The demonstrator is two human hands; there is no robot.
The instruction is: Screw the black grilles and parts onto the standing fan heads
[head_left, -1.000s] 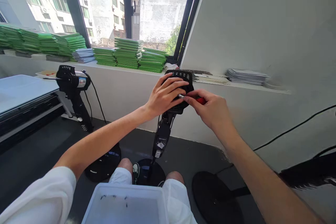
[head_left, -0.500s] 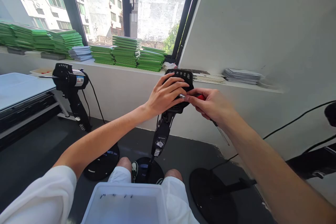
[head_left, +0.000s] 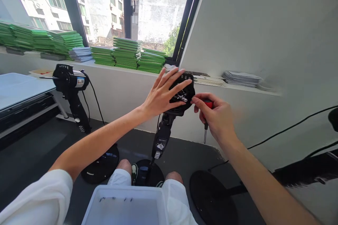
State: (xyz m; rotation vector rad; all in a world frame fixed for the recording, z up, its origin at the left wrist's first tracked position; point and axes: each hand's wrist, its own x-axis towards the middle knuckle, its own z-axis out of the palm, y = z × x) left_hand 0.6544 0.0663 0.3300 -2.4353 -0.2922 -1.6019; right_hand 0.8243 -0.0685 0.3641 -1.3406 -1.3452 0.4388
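Note:
In front of me stands a black fan body (head_left: 188, 93) on a black pole, with a metal shaft (head_left: 182, 98) sticking out of its middle. My left hand (head_left: 166, 93) lies spread over the fan's front, fingers apart, holding nothing. Just right of the fan, my right hand (head_left: 213, 110) is closed around a red-handled screwdriver (head_left: 208, 104), its shank pointing down. The thumb and index finger are pinched together near the fan's right edge; anything tiny between them is too small to make out.
A white tray (head_left: 126, 189) with several small dark screws rests on my lap. Another black fan (head_left: 70, 81) stands at left beside a table (head_left: 39, 93). Stacks of green booklets (head_left: 126, 54) line the windowsill. A round black base (head_left: 208, 197) is on the floor at right.
My right hand has moved right, away from the shaft, and the screwdriver has swung to point straight down. My left fingers have spread and shifted slightly, uncovering the shaft.

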